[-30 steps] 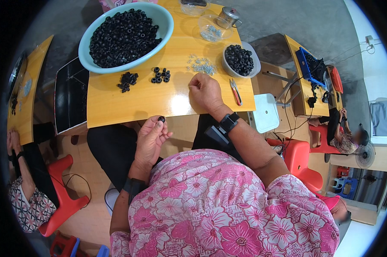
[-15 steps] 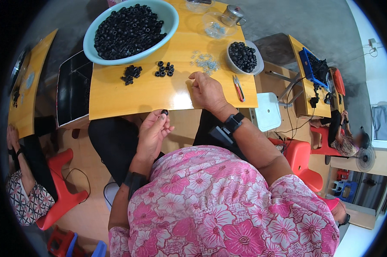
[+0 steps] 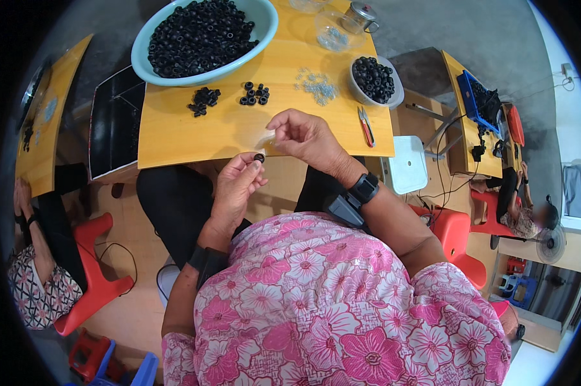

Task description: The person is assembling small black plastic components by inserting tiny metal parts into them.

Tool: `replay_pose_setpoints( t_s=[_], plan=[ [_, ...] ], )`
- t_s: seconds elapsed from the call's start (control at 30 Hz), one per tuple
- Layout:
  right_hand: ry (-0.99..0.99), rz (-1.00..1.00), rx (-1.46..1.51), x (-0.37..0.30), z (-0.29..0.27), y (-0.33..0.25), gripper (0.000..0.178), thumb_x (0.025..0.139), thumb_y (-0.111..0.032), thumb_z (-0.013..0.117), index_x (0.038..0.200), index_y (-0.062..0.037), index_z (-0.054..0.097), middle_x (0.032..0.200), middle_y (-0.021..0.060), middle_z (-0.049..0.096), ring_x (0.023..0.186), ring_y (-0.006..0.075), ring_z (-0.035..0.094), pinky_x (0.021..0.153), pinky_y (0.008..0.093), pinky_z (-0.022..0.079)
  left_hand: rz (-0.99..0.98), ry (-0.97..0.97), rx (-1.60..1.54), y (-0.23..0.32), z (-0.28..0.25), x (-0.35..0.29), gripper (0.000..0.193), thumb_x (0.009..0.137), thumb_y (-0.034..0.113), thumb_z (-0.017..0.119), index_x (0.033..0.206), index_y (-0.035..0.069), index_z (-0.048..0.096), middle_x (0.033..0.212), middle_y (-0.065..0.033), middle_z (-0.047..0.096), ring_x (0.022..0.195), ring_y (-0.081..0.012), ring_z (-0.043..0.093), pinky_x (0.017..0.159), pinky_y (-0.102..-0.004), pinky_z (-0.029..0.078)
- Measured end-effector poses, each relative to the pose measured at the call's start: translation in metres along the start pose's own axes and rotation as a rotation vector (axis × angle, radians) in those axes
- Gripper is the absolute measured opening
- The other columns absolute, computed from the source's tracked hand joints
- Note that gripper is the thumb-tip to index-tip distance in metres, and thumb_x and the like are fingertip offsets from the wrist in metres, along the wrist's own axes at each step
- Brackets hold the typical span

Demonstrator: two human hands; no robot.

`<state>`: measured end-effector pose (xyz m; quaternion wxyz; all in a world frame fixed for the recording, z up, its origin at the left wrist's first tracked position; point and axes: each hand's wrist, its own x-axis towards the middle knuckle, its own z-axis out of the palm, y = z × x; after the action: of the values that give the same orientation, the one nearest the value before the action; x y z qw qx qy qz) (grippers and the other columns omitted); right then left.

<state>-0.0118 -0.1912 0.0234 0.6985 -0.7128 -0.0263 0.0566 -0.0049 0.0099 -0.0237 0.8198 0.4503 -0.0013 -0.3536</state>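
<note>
Just off the table's front edge, my left hand (image 3: 234, 186) pinches a small round black part (image 3: 259, 157) between thumb and fingertips; its open end faces up. My right hand (image 3: 311, 143) is closed in a pinch slightly above and to the right of that part; whatever sits in its fingertips is too small to make out. Beyond my hands lie a small group of black ring-shaped parts (image 3: 254, 94) and, left of it, a pile of small black pieces (image 3: 204, 101). Tiny clear pieces (image 3: 318, 88) are scattered to the right of these.
A large pale-blue basin (image 3: 140, 67) full of black parts stands at the back left. Toward the right are a bowl of black parts (image 3: 373, 80), red-handled snips (image 3: 366, 127), a clear tub (image 3: 339, 31) and a metal cup (image 3: 362, 14). Other people sit at side tables.
My right hand has come away from the tabletop beside the clear pieces, moving left and down to my left hand. The left hand has risen slightly, still pinching the black part.
</note>
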Motion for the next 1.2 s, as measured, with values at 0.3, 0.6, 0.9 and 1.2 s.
replay_pose_setpoints(
  t_s=[0.3, 0.6, 0.9, 1.2],
  plan=[
    [-0.098, 0.036, 0.023, -0.004, 0.015, -0.004, 0.029, 0.079, 0.01, 0.058, 0.106, -0.0012, 0.06, 0.077, -0.0038, 0.054, 0.072, 0.0029, 0.051, 0.069, 0.0185, 0.045, 0.09, 0.011, 0.172, 0.003, 0.005, -0.004, 0.017, 0.093, 0.009, 0.058, 0.109, 0.003, 0.058, 0.087, 0.0008, 0.058, 0.073, -0.0045, 0.053, 0.074, -0.0221, 0.049],
    [-0.175, 0.106, -0.112, -0.004, 0.015, -0.018, 0.031, 0.08, 0.011, 0.06, 0.108, -0.0017, 0.061, 0.08, -0.0026, 0.056, 0.076, 0.0037, 0.054, 0.072, 0.019, 0.046, 0.24, -0.045, 0.482, -0.001, -0.005, -0.002, 0.016, 0.09, 0.006, 0.061, 0.105, 0.0, 0.06, 0.088, 0.002, 0.058, 0.077, -0.0026, 0.051, 0.072, -0.0191, 0.046],
    [-0.033, 0.206, 0.076, -0.006, 0.015, -0.008, 0.029, 0.079, 0.01, 0.061, 0.106, -0.0006, 0.063, 0.083, -0.0003, 0.061, 0.076, 0.0055, 0.057, 0.07, 0.021, 0.049, 0.074, -0.028, 0.09, 0.002, 0.0, -0.005, 0.017, 0.094, 0.011, 0.057, 0.108, 0.002, 0.058, 0.086, 0.0012, 0.058, 0.076, -0.0058, 0.054, 0.076, -0.0242, 0.05],
    [0.074, -0.194, -0.317, -0.009, 0.026, -0.007, 0.012, 0.075, -0.004, 0.073, 0.087, -0.0052, 0.072, 0.08, 0.0064, 0.066, 0.073, 0.0177, 0.064, 0.068, 0.0265, 0.05, -0.006, -0.024, -0.163, 0.004, 0.007, -0.007, 0.015, 0.096, 0.015, 0.054, 0.107, 0.006, 0.059, 0.083, 0.0022, 0.056, 0.074, -0.0066, 0.053, 0.078, -0.0268, 0.051]
  ],
)
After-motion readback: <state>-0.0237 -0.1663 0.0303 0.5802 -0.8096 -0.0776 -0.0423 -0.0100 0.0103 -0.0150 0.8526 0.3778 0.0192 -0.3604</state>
